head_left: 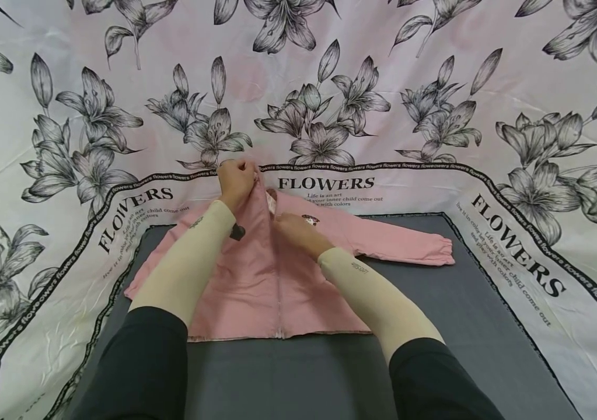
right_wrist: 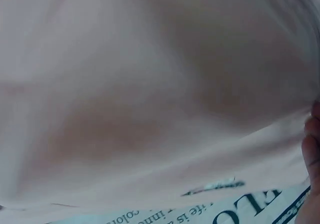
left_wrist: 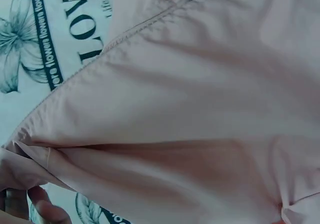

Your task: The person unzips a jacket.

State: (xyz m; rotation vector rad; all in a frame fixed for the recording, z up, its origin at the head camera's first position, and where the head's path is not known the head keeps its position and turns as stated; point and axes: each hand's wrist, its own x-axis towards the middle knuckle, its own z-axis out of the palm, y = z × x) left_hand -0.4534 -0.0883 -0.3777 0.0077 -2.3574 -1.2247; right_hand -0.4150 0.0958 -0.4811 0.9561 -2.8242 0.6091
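A pink zip-front jacket (head_left: 309, 309) lies with its hem toward me and one sleeve stretched out to the right. My left hand (head_left: 236, 184) grips its collar and lifts the fabric at the neck. In the left wrist view, the fingers (left_wrist: 47, 209) show at the lower left beneath the raised cloth. My right hand (head_left: 298, 233) pinches the front edge beside the upper zipper, just below the neck opening. The right wrist view has its fingertips (right_wrist: 312, 141) at the far right, against the cloth edge. Whether they hold the zipper pull is hidden.
Under the jacket is a dark grey cloth surface (head_left: 324, 379) bordered by white fabric printed with flowers and lettering (head_left: 519, 245). The same flower-printed fabric rises behind. Small dark prints (head_left: 310, 220) mark the jacket's chest.
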